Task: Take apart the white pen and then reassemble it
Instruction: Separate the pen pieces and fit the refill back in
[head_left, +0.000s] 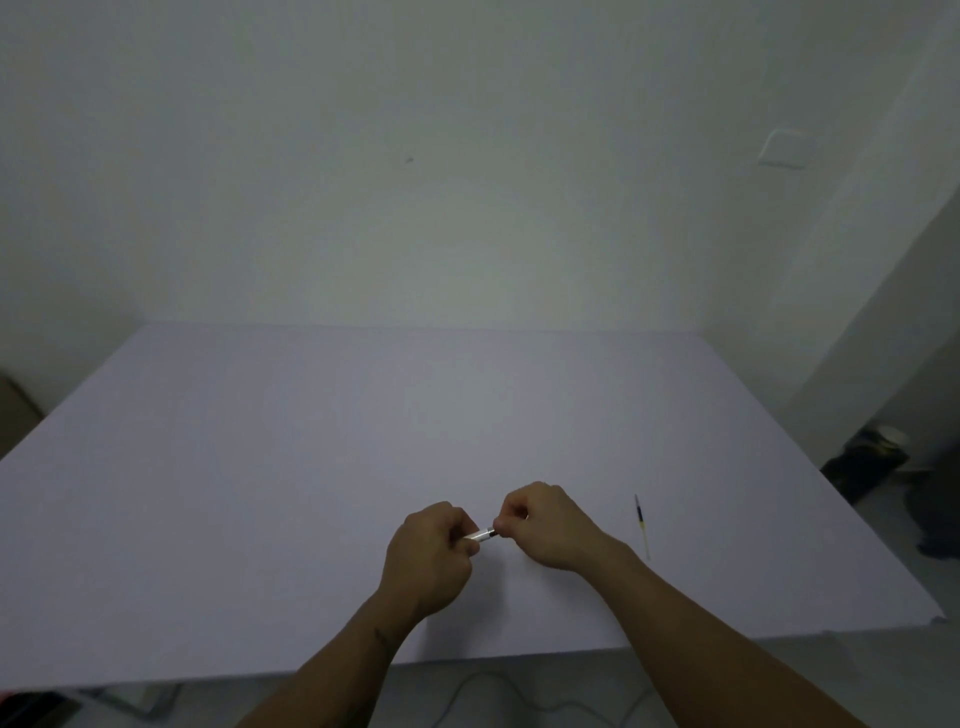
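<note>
Near the table (260, 493) front edge, left hand (428, 558) and right hand (550, 525) grip the white pen (480, 535).

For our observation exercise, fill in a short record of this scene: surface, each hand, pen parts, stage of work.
surface: pale table
left hand: closed around white pen barrel
right hand: fingertips pinching the barrel's end
loose part: refill lying on the table, to the right of the hands, untouched
stage: pen is apart; refill not in barrel
</note>
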